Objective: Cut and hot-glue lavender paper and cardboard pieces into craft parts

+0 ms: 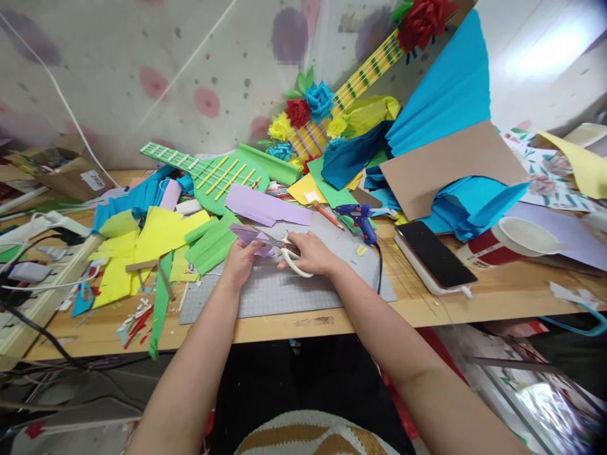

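My left hand [238, 262] pinches a small piece of purple paper [246, 234] above the grey cutting mat [279, 297]. Fingers of my right hand [310, 253] are wrapped round white-handled scissors [298, 266], whose blades point left and meet the purple paper. Just behind both hands lies a larger purple sheet [269, 206]. Green crepe paper [212, 243] rests to the left of my left hand. A blue glue gun [359, 218] is on the mat's right side, near an orange pen [331, 217].
Yellow paper [159, 235] and scraps cover the left, beside a power strip [35, 287]. A green paper guitar [222, 180] and a flowered yellow one [367, 79] are behind. On the right are a phone [435, 253], a paper cup [505, 243] and brown cardboard [450, 161].
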`<state>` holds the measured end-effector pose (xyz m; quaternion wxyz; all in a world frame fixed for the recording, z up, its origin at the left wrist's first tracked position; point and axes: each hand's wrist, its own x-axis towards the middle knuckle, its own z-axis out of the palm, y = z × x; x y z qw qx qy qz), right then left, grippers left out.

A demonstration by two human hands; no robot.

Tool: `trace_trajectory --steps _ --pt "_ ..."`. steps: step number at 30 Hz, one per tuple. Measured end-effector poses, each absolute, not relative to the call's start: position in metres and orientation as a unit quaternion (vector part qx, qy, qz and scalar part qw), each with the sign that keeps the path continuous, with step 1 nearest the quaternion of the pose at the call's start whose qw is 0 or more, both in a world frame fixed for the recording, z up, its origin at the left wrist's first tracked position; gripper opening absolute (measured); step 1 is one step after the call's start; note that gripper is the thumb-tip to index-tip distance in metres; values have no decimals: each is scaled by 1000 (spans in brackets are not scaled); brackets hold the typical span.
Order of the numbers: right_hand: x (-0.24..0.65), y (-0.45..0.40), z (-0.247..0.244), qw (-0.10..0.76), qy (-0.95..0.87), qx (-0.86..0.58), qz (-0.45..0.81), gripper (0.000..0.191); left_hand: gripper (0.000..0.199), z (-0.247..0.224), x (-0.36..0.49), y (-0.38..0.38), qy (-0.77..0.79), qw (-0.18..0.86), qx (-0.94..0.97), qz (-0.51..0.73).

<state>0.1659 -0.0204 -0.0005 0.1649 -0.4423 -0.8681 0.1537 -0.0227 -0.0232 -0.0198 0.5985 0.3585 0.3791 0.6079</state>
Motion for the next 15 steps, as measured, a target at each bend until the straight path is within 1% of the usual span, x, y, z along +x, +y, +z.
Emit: trace_trajectory --steps 5,8,11,13,15 --pt "163 -22 -2 168 -859 -456 161 45 33 -15 -21 -25 380 603 350 608" --pt "163 -22 -2 176 -838 -475 200 44 34 -15 -21 -25 392 610 344 597" --pt "165 -19 -1 209 -759 -563 252 42 32 -19 -21 -24 427 587 342 597" --pt "167 -17 0 221 -701 -637 234 43 31 -21 -21 -22 445 549 342 619" --pt "168 -15 1 220 -692 -663 183 45 30 -22 -22 -20 448 532 340 633"
